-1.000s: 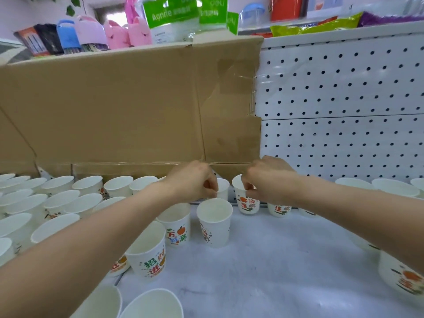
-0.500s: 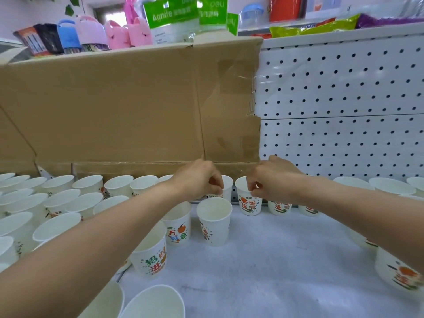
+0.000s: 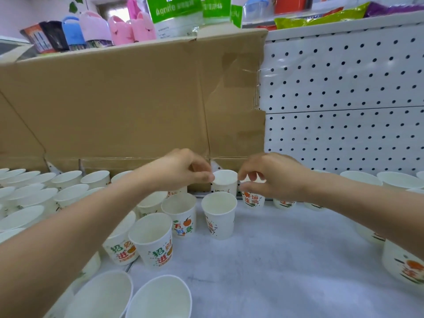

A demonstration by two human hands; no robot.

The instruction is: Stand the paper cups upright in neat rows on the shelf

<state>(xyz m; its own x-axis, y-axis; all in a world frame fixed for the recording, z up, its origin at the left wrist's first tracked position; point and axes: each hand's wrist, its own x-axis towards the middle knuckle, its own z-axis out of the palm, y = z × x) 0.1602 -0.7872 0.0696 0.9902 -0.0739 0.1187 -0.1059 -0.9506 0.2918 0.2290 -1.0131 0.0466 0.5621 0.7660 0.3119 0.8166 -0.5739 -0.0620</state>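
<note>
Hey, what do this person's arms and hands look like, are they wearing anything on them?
Both arms are bare: no sleeve shows on the left forearm or the right forearm. The left hand and right hand wear no gloves, and no ring, watch or bracelet is visible.

Matt paper cups (image 3: 219, 214) before creased, dull cardboard (image 3: 114, 106).

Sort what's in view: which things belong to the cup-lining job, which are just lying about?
Job: left hand pinching white cup, right hand pinching orange-print cup, other cups, shelf.
Lying about: cardboard, pink plush goods, green bags, pegboard.
</note>
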